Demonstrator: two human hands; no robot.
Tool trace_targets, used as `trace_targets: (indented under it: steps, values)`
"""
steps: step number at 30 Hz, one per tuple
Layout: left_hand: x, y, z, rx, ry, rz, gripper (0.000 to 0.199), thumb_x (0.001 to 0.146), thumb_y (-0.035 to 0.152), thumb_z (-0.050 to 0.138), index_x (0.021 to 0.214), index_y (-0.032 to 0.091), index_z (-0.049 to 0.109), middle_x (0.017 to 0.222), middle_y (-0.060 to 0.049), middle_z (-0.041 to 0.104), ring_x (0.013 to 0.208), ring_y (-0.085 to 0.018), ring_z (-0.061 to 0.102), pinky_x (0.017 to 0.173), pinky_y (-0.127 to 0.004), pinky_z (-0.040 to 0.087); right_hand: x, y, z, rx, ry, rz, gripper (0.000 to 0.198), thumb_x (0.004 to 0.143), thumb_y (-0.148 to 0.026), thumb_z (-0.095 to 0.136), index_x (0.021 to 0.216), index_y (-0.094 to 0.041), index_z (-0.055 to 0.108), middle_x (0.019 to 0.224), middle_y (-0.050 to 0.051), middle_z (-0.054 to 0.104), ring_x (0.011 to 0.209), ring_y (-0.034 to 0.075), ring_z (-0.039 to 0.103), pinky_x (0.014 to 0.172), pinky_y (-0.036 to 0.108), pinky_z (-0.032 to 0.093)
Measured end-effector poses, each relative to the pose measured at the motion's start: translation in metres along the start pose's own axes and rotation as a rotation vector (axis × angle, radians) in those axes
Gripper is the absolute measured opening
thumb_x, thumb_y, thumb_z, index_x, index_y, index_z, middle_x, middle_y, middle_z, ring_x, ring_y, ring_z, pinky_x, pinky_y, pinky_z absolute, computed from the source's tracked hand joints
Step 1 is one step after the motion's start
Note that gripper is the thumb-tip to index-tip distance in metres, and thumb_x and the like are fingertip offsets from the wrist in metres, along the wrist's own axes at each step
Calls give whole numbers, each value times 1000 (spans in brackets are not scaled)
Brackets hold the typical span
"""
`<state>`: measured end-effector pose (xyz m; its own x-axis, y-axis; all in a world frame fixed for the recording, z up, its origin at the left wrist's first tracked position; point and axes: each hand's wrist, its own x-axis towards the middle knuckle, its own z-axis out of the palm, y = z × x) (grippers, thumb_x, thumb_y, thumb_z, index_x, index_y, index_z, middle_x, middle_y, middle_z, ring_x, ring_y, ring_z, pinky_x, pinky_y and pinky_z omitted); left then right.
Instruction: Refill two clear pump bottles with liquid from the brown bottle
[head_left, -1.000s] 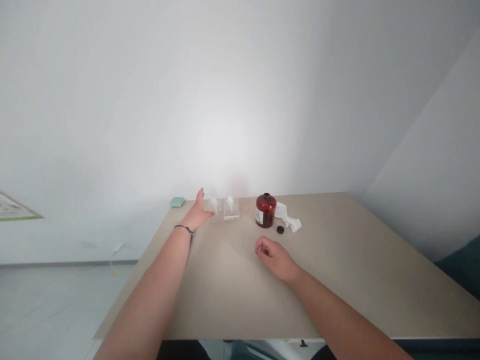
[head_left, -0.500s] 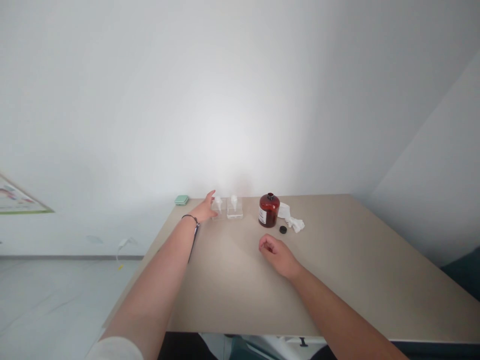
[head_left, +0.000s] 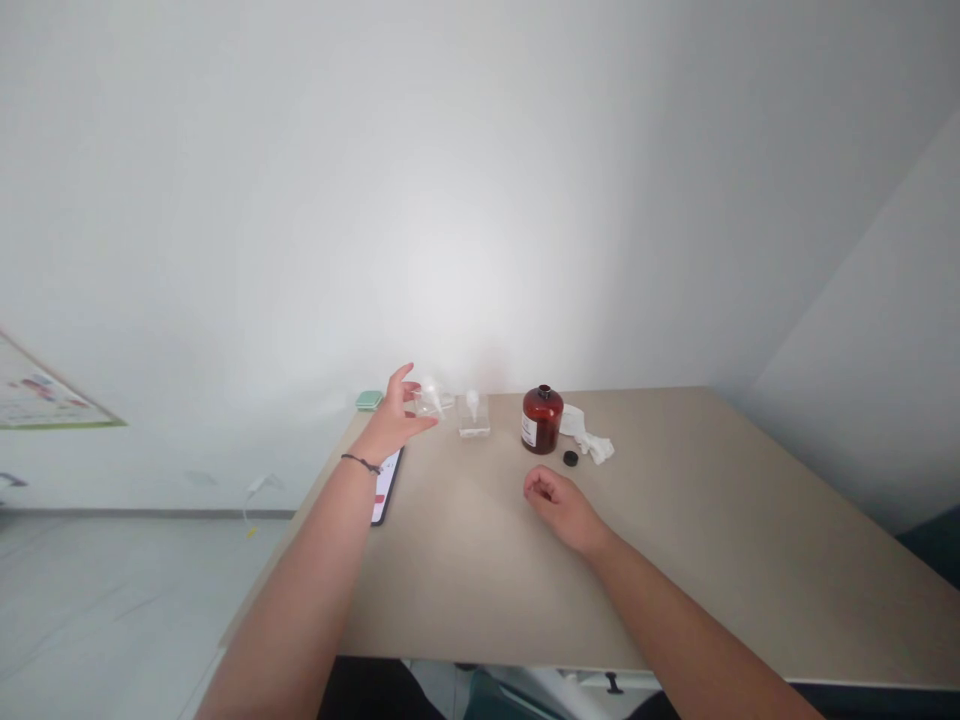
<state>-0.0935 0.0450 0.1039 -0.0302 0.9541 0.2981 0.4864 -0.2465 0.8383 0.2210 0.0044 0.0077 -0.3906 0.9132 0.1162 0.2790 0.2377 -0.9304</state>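
Glass counts one amber bottle (head_left: 545,430), standing upright and open-necked on the tabletop (head_left: 465,560). Well to its left are two clear square containers with white tops. The left hand (head_left: 390,425) grips the farther, held container (head_left: 433,402) between thumb and fingers; it is tilted, and whether its base touches the surface cannot be told. The nearer, standing container (head_left: 473,415) is upright, between that one and the amber bottle. The right hand (head_left: 561,510), just in front of the amber bottle, has its fingers curled into a loose fist, with nothing visible inside. One black cap (head_left: 571,459) lies just to the bottle's front right, and white tissue (head_left: 596,447), one piece or two, to its right. Far left of the bottle are one green box (head_left: 368,401) and one phone (head_left: 388,485), partly hidden by the left wrist. The bottle carries one white label (head_left: 529,432), its print too small to read, like the phone's pale screen with its red patch. One wall poster (head_left: 45,390), farthest left of the bottle, is equally illegible.
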Motion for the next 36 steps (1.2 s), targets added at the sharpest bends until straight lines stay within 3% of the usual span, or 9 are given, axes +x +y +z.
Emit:
trace_targets:
  steps: [3,7,11,14,18,22,25,30,36]
  values:
    - [-28,14,16,-74,-55,59,101,68,31,80,150,31,21,131,-10,47,124,-26,51,91,-37,49,1,0,-1,73,22,15,11,83,-33,55,80,-22,52,64,-6,45,58,13,40,57,26,30]
    - [-61,13,58,-120,-205,44,98,70,28,79,150,30,23,129,-10,50,121,-25,51,94,-39,47,2,0,-3,142,80,19,14,80,-35,58,79,-22,53,65,-5,47,59,13,40,58,27,30]
    - [-74,8,96,-141,-322,30,96,71,23,78,150,30,25,132,-11,49,123,-26,49,96,-40,46,5,0,-5,175,178,12,18,78,-39,60,80,-23,52,66,-5,48,57,13,39,58,27,30]
    - [-77,4,112,-148,-354,40,96,69,23,79,150,29,27,132,-11,48,121,-26,52,96,-42,47,6,1,-9,189,295,-9,19,78,-40,59,85,-23,54,70,-4,50,62,15,45,63,29,36]
    - [-80,-1,120,-171,-340,68,93,71,22,78,150,29,28,135,-12,48,122,-26,52,98,-43,47,5,2,-13,187,351,-67,22,78,-37,60,97,-25,60,95,2,60,89,21,55,80,35,43]
    - [-85,-7,123,-171,-319,121,89,72,21,78,148,29,31,142,-13,46,131,-29,47,103,-46,44,6,0,-10,233,227,-124,29,80,-37,63,107,-28,63,120,5,59,117,26,53,95,40,43]
    - [-86,-10,125,-200,-329,142,88,74,23,78,148,29,32,146,-14,44,135,-30,44,107,-48,42,10,-2,-5,257,108,-162,29,79,-42,68,105,-27,66,128,7,57,125,28,51,102,43,42]
    - [-86,-9,126,-231,-348,114,87,76,22,76,149,26,28,144,-15,47,134,-30,46,107,-50,42,17,-5,4,212,36,-183,37,78,-42,73,108,-24,63,118,7,63,113,26,58,102,44,42]
    - [-84,-10,127,-218,-304,206,93,73,29,82,149,27,29,149,-15,40,138,-32,42,117,-54,33,28,-10,17,216,101,-87,35,73,-38,74,99,-23,56,94,2,66,88,21,61,83,36,48]
